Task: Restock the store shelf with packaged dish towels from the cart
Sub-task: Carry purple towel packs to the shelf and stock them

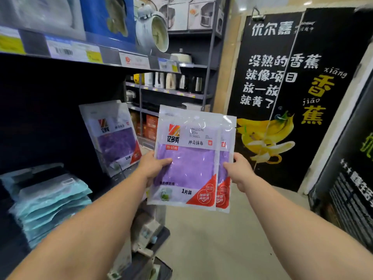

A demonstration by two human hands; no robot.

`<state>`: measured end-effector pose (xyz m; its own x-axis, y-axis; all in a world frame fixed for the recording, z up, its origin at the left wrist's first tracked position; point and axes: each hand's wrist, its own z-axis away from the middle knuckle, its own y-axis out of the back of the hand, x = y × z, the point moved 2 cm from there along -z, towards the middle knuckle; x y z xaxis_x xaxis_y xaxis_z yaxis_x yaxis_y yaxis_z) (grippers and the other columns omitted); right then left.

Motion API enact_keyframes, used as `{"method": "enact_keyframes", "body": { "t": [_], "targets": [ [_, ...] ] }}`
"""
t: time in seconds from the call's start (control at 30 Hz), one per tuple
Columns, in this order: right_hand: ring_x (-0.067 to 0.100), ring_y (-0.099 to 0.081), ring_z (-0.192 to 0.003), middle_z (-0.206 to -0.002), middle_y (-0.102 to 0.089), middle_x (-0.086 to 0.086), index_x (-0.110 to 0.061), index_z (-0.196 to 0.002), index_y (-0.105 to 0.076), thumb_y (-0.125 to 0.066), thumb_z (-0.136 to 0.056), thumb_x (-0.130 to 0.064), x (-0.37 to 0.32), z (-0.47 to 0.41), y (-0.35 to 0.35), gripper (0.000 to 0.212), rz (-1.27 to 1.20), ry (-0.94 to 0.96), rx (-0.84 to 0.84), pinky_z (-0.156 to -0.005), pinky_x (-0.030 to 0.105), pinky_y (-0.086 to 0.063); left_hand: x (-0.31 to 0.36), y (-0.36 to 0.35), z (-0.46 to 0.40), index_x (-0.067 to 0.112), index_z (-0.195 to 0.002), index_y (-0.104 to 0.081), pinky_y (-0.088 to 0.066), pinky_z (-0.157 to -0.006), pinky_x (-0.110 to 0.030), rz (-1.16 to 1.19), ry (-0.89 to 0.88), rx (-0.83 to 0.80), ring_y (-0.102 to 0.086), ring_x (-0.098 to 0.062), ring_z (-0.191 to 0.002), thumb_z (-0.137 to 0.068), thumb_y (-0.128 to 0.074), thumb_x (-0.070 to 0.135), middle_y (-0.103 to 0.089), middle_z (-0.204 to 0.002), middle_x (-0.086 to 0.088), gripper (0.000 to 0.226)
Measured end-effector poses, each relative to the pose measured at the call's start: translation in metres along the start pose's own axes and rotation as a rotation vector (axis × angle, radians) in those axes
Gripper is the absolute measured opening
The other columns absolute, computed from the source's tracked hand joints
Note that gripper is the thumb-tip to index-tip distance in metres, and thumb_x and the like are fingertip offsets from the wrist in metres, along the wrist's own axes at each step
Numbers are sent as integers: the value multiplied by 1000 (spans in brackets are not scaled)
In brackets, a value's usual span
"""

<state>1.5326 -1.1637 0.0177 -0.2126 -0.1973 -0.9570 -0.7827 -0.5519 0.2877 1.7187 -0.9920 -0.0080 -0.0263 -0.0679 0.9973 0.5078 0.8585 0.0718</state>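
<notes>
Two purple packaged dish towels (191, 158), one behind the other, are held upright in front of me in the aisle. My left hand (153, 166) pinches their left edge, thumb on the front. Their right edge is pinched by my right hand (239, 171). On the dark shelf (50, 118) to the left, more purple dish towel packs (115, 136) stand upright at its right end. The cart is not in view.
A stack of teal packaged cloths (50, 201) lies on the shelf at lower left. Price tags (60, 50) line the shelf edge above. Kettles (181, 81) stand on far shelves. A black banana poster (282, 98) covers the wall at right; bare floor lies below.
</notes>
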Motion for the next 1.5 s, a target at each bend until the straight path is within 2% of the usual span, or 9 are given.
{"method": "enact_keyframes", "body": {
  "t": [0.2, 0.37, 0.5, 0.7, 0.9, 1.07, 1.2, 1.33, 1.5],
  "targets": [
    [22, -70, -91, -103, -69, 5, -24, -101, -54, -63, -96, -20, -13, -73, -68, 10, -7, 23, -144, -69, 36, -57, -1, 42, -51, 13, -86, -65, -52, -62, -27, -10, -25, 180, -65, -17, -71, -85, -74, 3, -69, -83, -5, 13],
    [18, -67, -81, -96, -67, 2, -19, -110, -54, -62, -96, -15, -27, -123, -114, 17, -32, 56, -302, -61, 30, -49, -4, 68, -81, 10, -90, -69, -58, -69, -33, 25, -9, 306, -69, -23, -74, -84, -74, 2, -72, -88, -12, 12],
    [19, -69, -82, -97, -69, 5, -18, -108, -56, -62, -96, -15, -34, -163, -151, 13, -34, 50, -446, -63, 32, -55, -12, 82, -98, 12, -88, -66, -57, -51, -25, 90, 14, 440, -67, -21, -68, -84, -74, -1, -71, -84, -12, 15],
    [17, -62, -67, -88, -67, 7, -21, -89, -55, -50, -92, 6, -35, -216, -201, 28, -55, 72, -614, -51, 24, -45, -26, 94, -112, 11, -98, -70, -57, -64, -32, 155, 43, 632, -72, -26, -79, -80, -79, 1, -75, -93, -12, 23],
    [17, -62, -65, -87, -66, 7, -16, -101, -55, -55, -92, 3, -43, -252, -234, 21, -72, 81, -834, -39, 17, -41, -28, 92, -111, 12, -97, -71, -58, -83, -44, 174, 47, 797, -72, -31, -90, -82, -77, 3, -75, -99, -13, 19],
    [20, -63, -64, -86, -64, 8, -14, -104, -52, -57, -90, 6, -47, -262, -251, 25, -102, 95, -954, -43, 23, -48, -34, 90, -97, 10, -108, -67, -57, -89, -45, 173, 39, 912, -71, -31, -94, -84, -76, 5, -74, -105, -13, 26],
    [21, -63, -64, -85, -65, 7, -14, -109, -53, -53, -89, 11, -46, -267, -265, 31, -127, 110, -1009, -48, 26, -51, -38, 86, -84, 8, -107, -66, -59, -68, -35, 176, 60, 972, -73, -26, -83, -87, -72, 3, -74, -100, -14, 22],
    [20, -64, -66, -86, -66, 6, -16, -106, -54, -53, -91, 9, -48, -267, -279, 29, -159, 107, -1048, -45, 24, -49, -39, 88, -72, 6, -108, -64, -60, -64, -36, 184, 61, 1016, -74, -26, -77, -85, -73, 4, -75, -97, -16, 25],
    [32, -70, -85, -103, -70, 15, -19, -94, -57, -62, -84, 10, -48, -267, -302, 31, -140, 127, -1057, -68, 41, -59, -38, 95, -62, 8, -94, -63, -61, -57, -33, 225, 35, 1027, -73, -21, -65, -86, -69, -1, -74, -89, -16, 13]
  ]
}}
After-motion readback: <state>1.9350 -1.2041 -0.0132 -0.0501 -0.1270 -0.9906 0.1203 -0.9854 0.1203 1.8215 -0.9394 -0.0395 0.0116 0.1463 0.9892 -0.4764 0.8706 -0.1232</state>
